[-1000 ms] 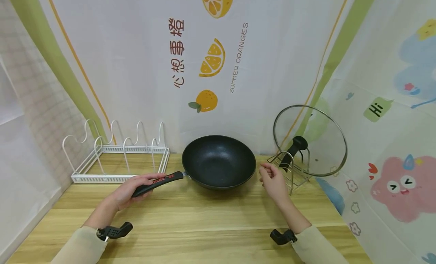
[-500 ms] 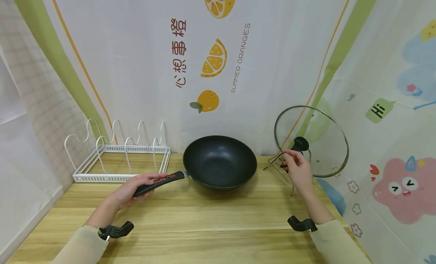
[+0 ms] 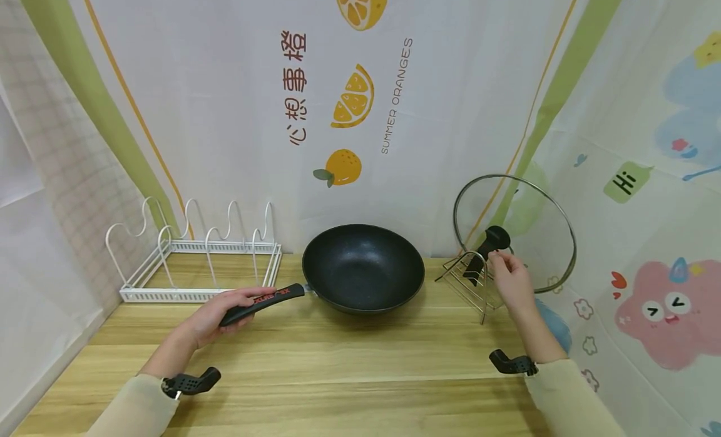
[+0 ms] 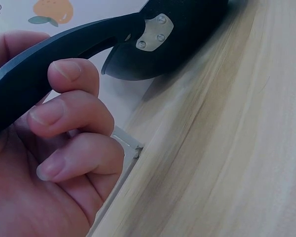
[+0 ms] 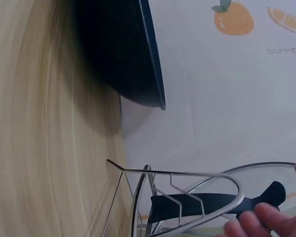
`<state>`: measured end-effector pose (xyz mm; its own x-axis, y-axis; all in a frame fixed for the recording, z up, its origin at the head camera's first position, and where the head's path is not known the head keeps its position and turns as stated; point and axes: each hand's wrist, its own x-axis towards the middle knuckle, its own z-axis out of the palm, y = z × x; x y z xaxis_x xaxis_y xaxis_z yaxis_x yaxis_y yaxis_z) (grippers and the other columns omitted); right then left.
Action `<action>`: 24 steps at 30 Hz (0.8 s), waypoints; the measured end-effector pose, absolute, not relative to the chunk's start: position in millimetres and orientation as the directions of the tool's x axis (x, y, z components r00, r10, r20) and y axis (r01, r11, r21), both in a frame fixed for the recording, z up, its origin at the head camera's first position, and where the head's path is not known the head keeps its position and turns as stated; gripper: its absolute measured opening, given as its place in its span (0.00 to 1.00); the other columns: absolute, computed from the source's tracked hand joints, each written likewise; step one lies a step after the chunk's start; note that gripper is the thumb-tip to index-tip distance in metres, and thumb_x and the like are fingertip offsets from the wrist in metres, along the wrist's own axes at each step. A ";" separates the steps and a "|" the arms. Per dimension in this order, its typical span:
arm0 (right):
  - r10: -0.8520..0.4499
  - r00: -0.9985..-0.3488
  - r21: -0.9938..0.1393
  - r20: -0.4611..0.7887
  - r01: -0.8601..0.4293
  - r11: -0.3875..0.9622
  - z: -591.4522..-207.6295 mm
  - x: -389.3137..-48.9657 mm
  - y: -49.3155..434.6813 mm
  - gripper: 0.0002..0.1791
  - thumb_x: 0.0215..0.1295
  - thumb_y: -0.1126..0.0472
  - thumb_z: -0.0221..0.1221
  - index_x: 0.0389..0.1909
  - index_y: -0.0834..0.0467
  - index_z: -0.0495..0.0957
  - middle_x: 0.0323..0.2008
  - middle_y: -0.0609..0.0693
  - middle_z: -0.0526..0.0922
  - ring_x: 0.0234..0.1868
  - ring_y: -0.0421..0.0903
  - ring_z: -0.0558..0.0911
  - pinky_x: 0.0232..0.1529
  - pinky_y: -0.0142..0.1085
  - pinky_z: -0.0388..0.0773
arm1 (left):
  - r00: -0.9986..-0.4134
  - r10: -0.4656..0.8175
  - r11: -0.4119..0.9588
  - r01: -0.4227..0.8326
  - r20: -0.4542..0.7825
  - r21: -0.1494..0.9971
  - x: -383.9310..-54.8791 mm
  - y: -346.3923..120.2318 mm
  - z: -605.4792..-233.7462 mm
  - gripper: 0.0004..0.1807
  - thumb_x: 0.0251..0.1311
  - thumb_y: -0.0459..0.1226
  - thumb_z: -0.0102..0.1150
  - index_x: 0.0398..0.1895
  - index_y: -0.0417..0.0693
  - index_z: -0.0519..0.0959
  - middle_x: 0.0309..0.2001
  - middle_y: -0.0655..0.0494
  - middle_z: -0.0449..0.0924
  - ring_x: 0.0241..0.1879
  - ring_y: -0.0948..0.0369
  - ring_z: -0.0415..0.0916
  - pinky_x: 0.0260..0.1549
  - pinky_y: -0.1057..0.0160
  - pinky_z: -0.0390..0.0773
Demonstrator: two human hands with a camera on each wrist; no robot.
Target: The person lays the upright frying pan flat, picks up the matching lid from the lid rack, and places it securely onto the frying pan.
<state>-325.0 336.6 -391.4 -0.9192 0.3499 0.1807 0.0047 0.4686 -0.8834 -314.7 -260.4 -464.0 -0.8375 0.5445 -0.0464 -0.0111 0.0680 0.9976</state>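
Pale wooden plank desk in front; behind its far edge, white fabric backdrop printed with orange slices; right, cartoon-patterned curtain; even, soft light.

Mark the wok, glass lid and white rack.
wok [image 3: 363, 265], head view, inner bowl.
glass lid [image 3: 535, 227], head view, glass pane.
white rack [image 3: 169, 295], head view, front rail.

Head view looks down over the table; both close wrist views share the wok.
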 end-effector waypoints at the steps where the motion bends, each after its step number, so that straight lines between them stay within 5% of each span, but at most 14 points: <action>1: 0.340 -0.926 -0.877 0.165 0.020 0.480 -392.1 -325.5 338.5 0.35 0.76 0.35 0.44 0.62 0.63 0.72 0.61 0.60 0.73 0.61 0.53 0.71 0.52 0.40 0.69 | -0.838 0.544 0.067 -0.013 -0.048 0.998 -314.7 -260.5 -464.0 0.25 0.77 0.39 0.42 0.74 0.48 0.68 0.27 0.61 0.73 0.21 0.69 0.68 0.20 0.74 0.68; 3: 0.328 -0.935 -0.864 0.136 0.050 0.500 -393.6 -326.5 341.1 0.37 0.76 0.34 0.42 0.58 0.66 0.71 0.59 0.64 0.72 0.59 0.59 0.70 0.51 0.46 0.68 | -0.838 0.543 0.067 -0.015 -0.049 0.998 -314.6 -260.5 -463.9 0.25 0.77 0.40 0.43 0.74 0.48 0.68 0.27 0.60 0.73 0.21 0.69 0.68 0.20 0.74 0.68; 8: 0.268 -0.963 -0.869 0.037 0.101 0.485 -397.6 -331.5 345.6 0.45 0.76 0.31 0.36 0.70 0.68 0.64 0.68 0.70 0.65 0.68 0.66 0.66 0.63 0.59 0.68 | -0.835 0.548 0.062 -0.017 -0.048 0.998 -314.5 -260.4 -463.1 0.25 0.77 0.41 0.43 0.74 0.49 0.68 0.26 0.60 0.73 0.20 0.68 0.67 0.20 0.72 0.66; 14: 0.186 -0.979 -0.918 -0.090 0.154 0.366 -403.1 -346.4 350.6 0.51 0.74 0.29 0.37 0.82 0.61 0.38 0.78 0.68 0.51 0.77 0.66 0.57 0.75 0.58 0.60 | -0.824 0.565 0.060 -0.012 -0.044 0.998 -315.1 -259.9 -461.6 0.25 0.77 0.40 0.42 0.75 0.49 0.68 0.24 0.61 0.73 0.19 0.67 0.65 0.19 0.70 0.65; 20: 0.115 -0.982 -0.954 -0.151 0.175 0.245 -403.8 -362.0 353.4 0.53 0.73 0.28 0.40 0.82 0.56 0.32 0.81 0.61 0.41 0.80 0.59 0.49 0.78 0.55 0.54 | -0.826 0.562 0.051 -0.020 -0.045 0.999 -315.7 -259.8 -462.1 0.25 0.77 0.40 0.43 0.74 0.50 0.69 0.24 0.61 0.74 0.19 0.68 0.66 0.20 0.71 0.66; 24: 0.069 -0.985 -0.979 -0.158 0.165 0.118 -404.7 -371.7 356.5 0.43 0.76 0.33 0.43 0.82 0.50 0.47 0.67 0.53 0.65 0.59 0.46 0.70 0.64 0.42 0.68 | -0.826 0.562 0.047 -0.022 -0.045 0.999 -315.6 -260.1 -463.1 0.25 0.77 0.40 0.43 0.74 0.49 0.68 0.24 0.61 0.74 0.19 0.68 0.66 0.20 0.71 0.66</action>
